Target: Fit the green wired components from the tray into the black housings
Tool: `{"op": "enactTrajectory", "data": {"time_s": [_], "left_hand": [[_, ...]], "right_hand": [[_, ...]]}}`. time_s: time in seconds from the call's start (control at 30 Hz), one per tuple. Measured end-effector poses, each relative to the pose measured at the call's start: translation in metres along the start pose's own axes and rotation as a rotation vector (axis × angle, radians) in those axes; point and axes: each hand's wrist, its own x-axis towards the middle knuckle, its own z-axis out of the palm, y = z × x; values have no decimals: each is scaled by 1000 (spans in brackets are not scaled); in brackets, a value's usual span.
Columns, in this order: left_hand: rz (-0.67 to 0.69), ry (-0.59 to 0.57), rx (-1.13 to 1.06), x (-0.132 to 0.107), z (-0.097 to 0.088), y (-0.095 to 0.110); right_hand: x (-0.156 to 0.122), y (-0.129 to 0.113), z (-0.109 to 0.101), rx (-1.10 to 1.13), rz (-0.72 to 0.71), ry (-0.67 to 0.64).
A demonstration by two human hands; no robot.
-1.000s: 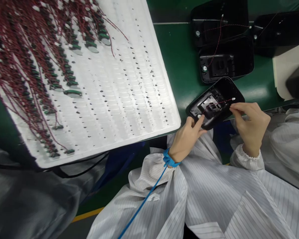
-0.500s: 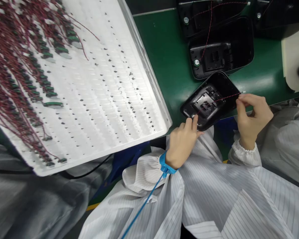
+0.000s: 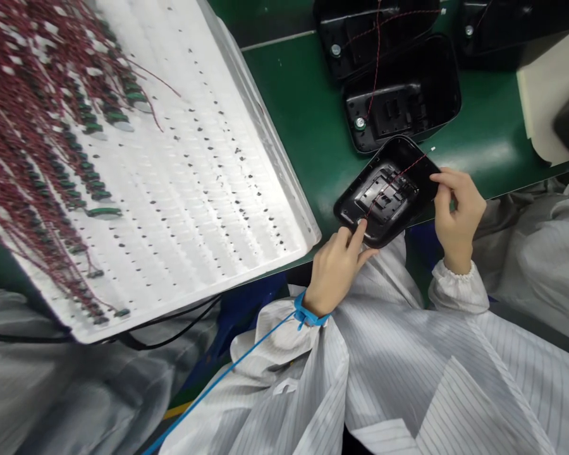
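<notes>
A black plastic housing [image 3: 410, 164] lies open side up at the near edge of the green table [image 3: 308, 126]. A thin red wire [image 3: 393, 182] runs across its inside to a small white plug past its far rim. My left hand [image 3: 334, 268] presses its forefinger on the housing's near corner, where the wire ends. My right hand [image 3: 455, 212] grips the housing's right edge, fingers curled round it. A blue wrist strap sits on my left wrist.
A large white tray [image 3: 208, 183] tilts over the table's left part, with several red-wired green parts [image 3: 42, 126] at its left. More black housings [image 3: 403, 101] lie behind. A beige sheet [image 3: 540, 95] sits at the right. Another person's white sleeve [image 3: 540, 253] is at right.
My right hand let the wire's plug end go and moved left to the housing's right edge. The wire now lies slack across the housing. My left forefinger stays on the near corner.
</notes>
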Motion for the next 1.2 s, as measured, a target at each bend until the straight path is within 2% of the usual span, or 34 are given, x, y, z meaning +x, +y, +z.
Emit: {"op": "enactTrajectory", "data": {"time_s": [0.13,0.23,0.37,0.47,0.57,0.7,0.83,0.97,1.2], "left_hand": [[-27,-7,6,-1,-3,3],[-67,-74,15,1,-13,6],[-112,-171,47,7,-28,10],[-113,-241,88,15,-38,13],[-97,-274,119,20,-43,13],[-52,-217,120,16,-34,8],[45,-55,85,7,-12,2],[144,38,70,11,2,11],[315,108,-125,32,0,39]], "right_hand": [[0,-2,-1,-10,-3,-3],[-1,0,1,17,-17,1],[-4,5,3,67,50,-35],[-6,7,3,71,97,-51],[-6,4,4,73,86,-76],[-8,-4,5,55,43,-167],[-14,-7,5,30,102,-156],[-25,1,-8,-4,185,-21],[-30,26,-42,-28,449,255]]}}
